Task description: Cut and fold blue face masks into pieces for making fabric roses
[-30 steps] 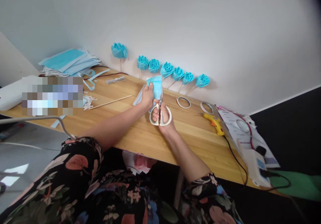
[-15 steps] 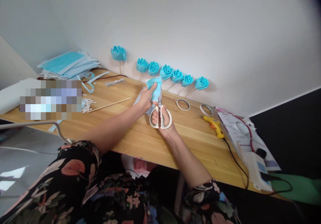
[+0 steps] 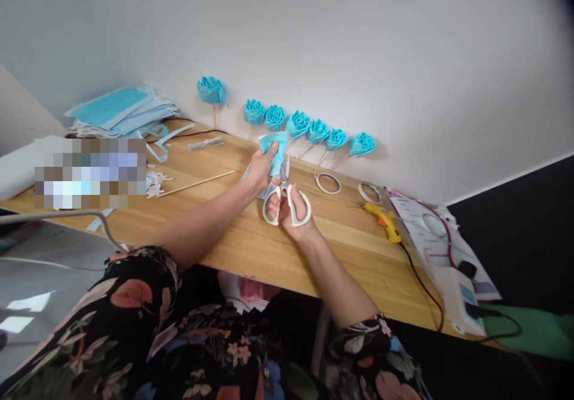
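Observation:
My left hand (image 3: 263, 164) pinches a piece of blue mask fabric (image 3: 277, 146), thumb on its face. In my right hand (image 3: 298, 211) is a pair of white-handled scissors (image 3: 284, 182), fingers through the loops and blades spread apart, pointing away from me. One blade lies against or behind the fabric's lower right edge; the other stands free of it on the right. Pale blue material (image 3: 268, 192) lies on the table under my hands, partly hidden by them.
Several blue fabric roses (image 3: 298, 125) on sticks lean along the wall. Masks (image 3: 116, 110) are stacked back left. A wooden stick (image 3: 197, 183) lies left of my hands; two tape rolls (image 3: 327, 183) and a yellow glue gun (image 3: 382, 220) lie right, near a white power strip (image 3: 461, 301).
The scissors have opened, their handles and blades spreading wider. Both hands still hold the same things, in nearly the same place.

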`<state>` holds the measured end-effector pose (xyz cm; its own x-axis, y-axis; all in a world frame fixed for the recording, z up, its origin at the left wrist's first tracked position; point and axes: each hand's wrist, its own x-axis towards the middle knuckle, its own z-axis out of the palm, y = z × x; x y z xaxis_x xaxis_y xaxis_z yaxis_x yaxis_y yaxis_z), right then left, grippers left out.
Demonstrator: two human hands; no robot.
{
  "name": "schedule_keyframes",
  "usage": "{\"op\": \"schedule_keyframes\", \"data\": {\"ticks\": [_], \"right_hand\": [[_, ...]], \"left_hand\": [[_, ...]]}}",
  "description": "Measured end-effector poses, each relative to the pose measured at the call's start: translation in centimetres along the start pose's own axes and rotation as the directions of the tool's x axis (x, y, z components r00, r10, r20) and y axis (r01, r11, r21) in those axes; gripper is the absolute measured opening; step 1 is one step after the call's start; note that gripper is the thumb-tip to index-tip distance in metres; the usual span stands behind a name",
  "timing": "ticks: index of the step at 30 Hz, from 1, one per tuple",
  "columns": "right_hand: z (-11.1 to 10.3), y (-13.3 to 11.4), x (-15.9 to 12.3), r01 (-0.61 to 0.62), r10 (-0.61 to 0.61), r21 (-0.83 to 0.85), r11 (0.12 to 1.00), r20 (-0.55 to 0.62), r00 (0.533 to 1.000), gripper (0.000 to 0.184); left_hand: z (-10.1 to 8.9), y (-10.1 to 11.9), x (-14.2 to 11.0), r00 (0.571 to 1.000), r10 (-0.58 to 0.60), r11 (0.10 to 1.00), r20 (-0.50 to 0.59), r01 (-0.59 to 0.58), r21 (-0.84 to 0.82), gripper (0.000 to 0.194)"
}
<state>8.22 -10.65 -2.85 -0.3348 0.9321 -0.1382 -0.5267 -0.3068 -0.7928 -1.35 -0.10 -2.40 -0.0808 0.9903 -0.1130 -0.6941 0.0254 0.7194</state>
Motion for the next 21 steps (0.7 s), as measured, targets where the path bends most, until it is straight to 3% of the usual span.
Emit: {"op": "schedule_keyframes", "data": {"ticks": [11, 15, 21], "right_hand": [[-0.3, 0.1, -0.2, -0.032, 0.033, -0.022, 0.999, 0.052, 0.998, 0.041], [-0.4, 0.1, -0.1, -0.025, 0.026, -0.016, 1.000, 0.028, 0.999, 0.041], [-0.2, -0.2, 0.0, -0.029, 0.029, -0.033, 0.999, -0.019, 0.999, 0.043]], "left_hand": [[0.0, 0.5, 0.8, 0.998, -0.003, 0.999, -0.057, 0.000, -0.053, 0.029], [0.2, 0.6, 0.2, 0.999, -0.035, 0.999, -0.003, 0.035, -0.010, 0.031], [0.1, 0.2, -0.4, 0.999, -0.035, 0.999, -0.005, 0.035, 0.008, 0.029]]}}
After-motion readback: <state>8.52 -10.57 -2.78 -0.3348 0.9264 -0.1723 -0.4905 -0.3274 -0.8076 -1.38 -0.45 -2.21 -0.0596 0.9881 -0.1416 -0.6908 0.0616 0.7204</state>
